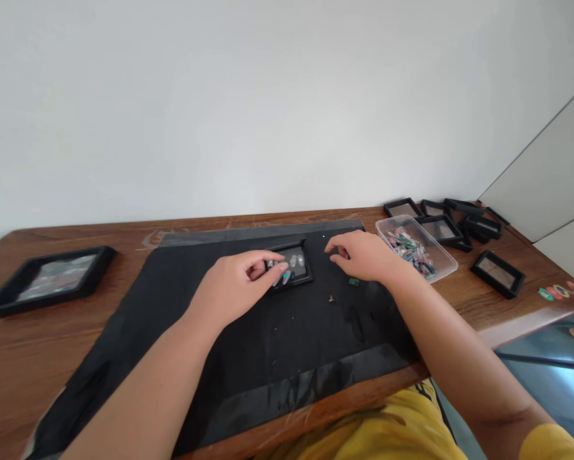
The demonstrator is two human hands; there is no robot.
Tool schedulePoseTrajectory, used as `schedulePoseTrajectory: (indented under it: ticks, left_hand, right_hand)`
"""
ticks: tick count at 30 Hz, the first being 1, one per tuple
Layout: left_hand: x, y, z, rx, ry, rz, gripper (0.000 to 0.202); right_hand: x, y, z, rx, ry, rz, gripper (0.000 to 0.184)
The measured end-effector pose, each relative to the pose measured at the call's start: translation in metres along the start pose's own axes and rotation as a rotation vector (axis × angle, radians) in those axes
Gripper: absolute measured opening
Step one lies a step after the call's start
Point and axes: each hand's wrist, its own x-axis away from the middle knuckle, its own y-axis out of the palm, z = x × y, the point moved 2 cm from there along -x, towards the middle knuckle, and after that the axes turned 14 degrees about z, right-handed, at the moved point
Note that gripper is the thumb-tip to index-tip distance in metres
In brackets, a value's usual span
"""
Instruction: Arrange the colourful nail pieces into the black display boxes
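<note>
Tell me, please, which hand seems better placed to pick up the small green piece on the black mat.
Probably the right hand: it is nearer the green piece and appears to hold nothing, while the left hand is at the black frame.

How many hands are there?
2: the left hand at the small black frame, and the right hand over the black mat, near the clear tub.

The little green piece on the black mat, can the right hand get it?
Probably yes. The right hand is close by, and the small green piece lies uncovered on the black mat, with nothing I can see blocking the way between them.
</note>
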Motion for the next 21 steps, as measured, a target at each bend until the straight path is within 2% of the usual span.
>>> schedulePoseTrajectory:
  ticks: [3, 6, 9, 11, 16, 18, 21]
  left_hand:
    - [-0.001, -0.006, -0.003, 0.013, -0.01, 0.017, 0.046]
    - [-0.001, -0.008, -0.005, 0.013, -0.016, -0.014, 0.044]
    - [0.0, -0.008, -0.004, 0.008, -0.009, -0.035, 0.044]
    - [0.0, -0.009, -0.002, -0.002, -0.008, -0.033, 0.045]
    - [0.002, -0.012, 0.005, 0.007, 0.006, -0.055, 0.047]
    - [0.002, -0.012, 0.007, 0.014, 0.02, -0.065, 0.046]
    - [0.002, -0.013, 0.008, 0.014, 0.028, -0.07, 0.046]
  right_hand:
    - [0.005, -0.015, 0.004, 0.059, 0.043, -0.153, 0.015]
    - [0.011, -0.025, 0.006, 0.069, 0.107, -0.352, 0.026]
    - [0.012, -0.026, 0.007, 0.104, 0.169, -0.438, 0.036]
    - [0.011, -0.022, 0.007, 0.155, 0.18, -0.447, 0.035]
    - [0.012, -0.013, 0.003, 0.209, 0.161, -0.47, 0.014]
    - [0.012, -0.012, 0.002, 0.194, 0.141, -0.398, 0.011]
    - [0.011, -0.009, -0.001, 0.102, 0.072, -0.19, 0.011]
